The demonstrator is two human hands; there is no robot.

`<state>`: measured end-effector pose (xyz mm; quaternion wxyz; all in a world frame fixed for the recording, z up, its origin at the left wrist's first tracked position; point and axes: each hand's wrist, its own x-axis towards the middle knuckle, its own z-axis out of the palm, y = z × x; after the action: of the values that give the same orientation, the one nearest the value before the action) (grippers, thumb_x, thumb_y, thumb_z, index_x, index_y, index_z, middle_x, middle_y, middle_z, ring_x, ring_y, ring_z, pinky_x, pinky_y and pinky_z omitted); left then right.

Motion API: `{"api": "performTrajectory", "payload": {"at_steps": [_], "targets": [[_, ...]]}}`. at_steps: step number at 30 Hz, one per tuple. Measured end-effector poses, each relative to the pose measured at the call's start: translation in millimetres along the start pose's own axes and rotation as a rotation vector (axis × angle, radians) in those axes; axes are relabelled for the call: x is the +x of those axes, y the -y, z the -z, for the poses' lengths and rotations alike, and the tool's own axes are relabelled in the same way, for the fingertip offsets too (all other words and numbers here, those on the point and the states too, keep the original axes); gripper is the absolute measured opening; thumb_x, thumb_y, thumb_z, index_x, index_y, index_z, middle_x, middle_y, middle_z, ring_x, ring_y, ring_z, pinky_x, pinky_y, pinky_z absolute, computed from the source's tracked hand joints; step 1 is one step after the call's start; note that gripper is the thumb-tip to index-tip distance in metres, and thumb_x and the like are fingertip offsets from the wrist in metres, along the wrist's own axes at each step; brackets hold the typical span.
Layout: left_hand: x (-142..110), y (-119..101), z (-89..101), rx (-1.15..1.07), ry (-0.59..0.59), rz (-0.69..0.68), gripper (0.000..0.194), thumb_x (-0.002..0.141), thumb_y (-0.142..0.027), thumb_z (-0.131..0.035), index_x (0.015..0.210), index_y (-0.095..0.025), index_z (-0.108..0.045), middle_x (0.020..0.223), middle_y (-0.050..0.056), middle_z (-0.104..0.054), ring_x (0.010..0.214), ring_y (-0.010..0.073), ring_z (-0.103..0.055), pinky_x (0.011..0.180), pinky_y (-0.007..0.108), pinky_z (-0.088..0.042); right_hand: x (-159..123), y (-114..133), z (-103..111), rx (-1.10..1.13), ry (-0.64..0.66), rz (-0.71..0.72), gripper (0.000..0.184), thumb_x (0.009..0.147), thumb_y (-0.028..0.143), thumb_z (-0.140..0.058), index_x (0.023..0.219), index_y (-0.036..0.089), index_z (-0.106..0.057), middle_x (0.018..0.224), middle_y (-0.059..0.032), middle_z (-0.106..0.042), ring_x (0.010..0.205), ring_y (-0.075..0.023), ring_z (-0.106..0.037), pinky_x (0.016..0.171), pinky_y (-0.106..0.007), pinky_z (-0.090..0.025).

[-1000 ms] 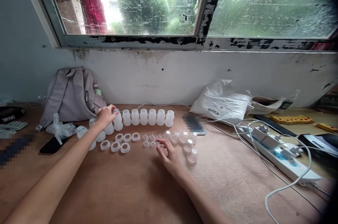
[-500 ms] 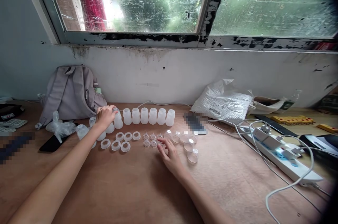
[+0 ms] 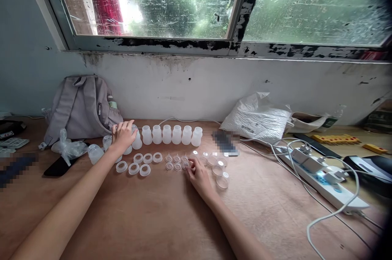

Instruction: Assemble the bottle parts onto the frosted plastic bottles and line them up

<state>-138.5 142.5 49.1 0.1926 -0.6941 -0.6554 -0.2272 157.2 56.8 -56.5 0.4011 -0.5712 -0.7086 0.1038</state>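
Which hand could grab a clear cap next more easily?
Probably the right hand: it is close beside the clear caps, while the left hand is farther away, at the white bottles.

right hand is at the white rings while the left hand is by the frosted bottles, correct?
Not quite: the head view shows the right hand at the small clear pieces, not the white rings. The left hand is by the frosted bottles.

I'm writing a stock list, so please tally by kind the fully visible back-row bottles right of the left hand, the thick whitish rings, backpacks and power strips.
White bottles: 6
Whitish rings: 6
Backpack: 1
Power strip: 1
Total: 14
Bottles partly hidden by the left hand are left out.
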Motion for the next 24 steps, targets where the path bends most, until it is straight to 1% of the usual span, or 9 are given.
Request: {"api": "performTrajectory", "payload": {"at_steps": [2, 4, 6, 8, 11, 14, 17, 20, 24], "targets": [[-6, -8, 5.9, -0.021, -0.064, -0.055, 0.037, 0.079, -0.028, -0.044, 0.113, -0.015, -0.050, 0.109, 0.013, -0.059, 0.101, 0.0294, -0.048, 0.085, 0.041, -0.029, 1, -1, -1, 0.015, 0.019, 0.009, 0.015, 0.080, 0.023, -0.045, 0.092, 0.020, -0.054, 0.080, -0.0040, -0.056, 0.070, -0.0163, -0.054, 0.065, -0.027, -0.044], [-18, -17, 10.9, -0.074, -0.085, -0.138, 0.029, 0.080, -0.027, -0.044, 0.105, -0.017, -0.055, 0.105, 0.010, -0.060, 0.098, 0.0269, -0.050, 0.084, 0.039, -0.031, 1, -1, -1, 0.040, 0.022, 0.010, 0.013, 0.082, 0.023, -0.043, 0.085, 0.021, -0.055, 0.082, -0.0042, -0.056, 0.071, -0.0156, -0.055, 0.064, -0.026, -0.044], [-35, -26, 13.1, -0.141, -0.033, -0.215, 0.020, 0.080, -0.027, -0.044, 0.092, -0.018, -0.058, 0.097, 0.008, -0.062, 0.093, 0.0240, -0.052, 0.081, 0.036, -0.034, 1, 1, 0, 0.057, 0.015, 0.015, 0.013, 0.082, 0.022, -0.042, 0.079, 0.021, -0.055, 0.082, -0.0043, -0.056, 0.071, -0.0158, -0.055, 0.063, -0.026, -0.044], [-57, -33, 11.6, -0.198, 0.047, -0.273, 0.018, 0.081, -0.027, -0.043, 0.082, -0.019, -0.059, 0.089, 0.006, -0.063, 0.087, 0.0218, -0.054, 0.079, 0.034, -0.035, 0, 4, 2, 0.063, 0.015, 0.032, 0.014, 0.082, 0.022, -0.042, 0.076, 0.021, -0.054, 0.080, -0.0042, -0.056, 0.072, -0.0164, -0.055, 0.063, -0.026, -0.044], [-91, -39, 4.1, -0.231, 0.162, -0.328, 0.017, 0.081, -0.028, -0.044, 0.078, -0.020, -0.058, 0.085, 0.006, -0.063, 0.084, 0.0215, -0.054, 0.078, 0.035, -0.035, -3, 12, 5, 0.081, 0.026, 0.066, 0.014, 0.083, 0.022, -0.042, 0.074, 0.021, -0.053, 0.078, -0.0038, -0.055, 0.071, -0.0166, -0.054, 0.064, -0.027, -0.044], [-114, -40, -4.1, -0.236, 0.220, -0.326, 0.015, 0.078, -0.032, -0.048, 0.080, -0.020, -0.057, 0.085, 0.006, -0.063, 0.084, 0.0228, -0.054, 0.078, 0.036, -0.035, -8, 20, 7, 0.126, 0.084, 0.123, 0.013, 0.084, 0.023, -0.042, 0.078, 0.021, -0.053, 0.078, -0.0037, -0.057, 0.070, -0.0161, -0.054, 0.064, -0.027, -0.044], [-125, -40, -8.7, -0.243, 0.242, -0.294, 0.015, 0.077, -0.033, -0.049, 0.082, -0.021, -0.055, 0.086, 0.007, -0.061, 0.082, 0.0227, -0.054, 0.076, 0.036, -0.037, -13, 28, 7, 0.122, 0.199, 0.216, 0.012, 0.083, 0.021, -0.044, 0.078, 0.021, -0.055, 0.076, -0.0034, -0.058, 0.072, -0.0170, -0.053, 0.066, -0.028, -0.043], [-126, -41, -10.4, -0.251, 0.249, -0.284, 0.011, 0.078, -0.030, -0.048, 0.082, -0.021, -0.053, 0.087, 0.006, -0.060, 0.082, 0.0225, -0.054, 0.074, 0.035, -0.038, -16, 33, 7, 0.084, 0.286, 0.272, 0.011, 0.081, 0.019, -0.045, 0.079, 0.022, -0.056, 0.077, -0.0030, -0.060, 0.075, -0.0176, -0.054, 0.070, -0.030, -0.043], [-125, -41, -10.6, -0.309, 0.269, -0.245, 0.008, 0.080, -0.026, -0.045, 0.080, -0.021, -0.051, 0.086, 0.006, -0.059, 0.079, 0.0219, -0.055, 0.071, 0.034, -0.041, -16, 31, 7, 0.112, 0.260, 0.250, 0.014, 0.080, 0.016, -0.045, 0.089, 0.022, -0.055, 0.082, -0.0031, -0.061, 0.079, -0.0170, -0.055, 0.072, -0.029, -0.044]]}}
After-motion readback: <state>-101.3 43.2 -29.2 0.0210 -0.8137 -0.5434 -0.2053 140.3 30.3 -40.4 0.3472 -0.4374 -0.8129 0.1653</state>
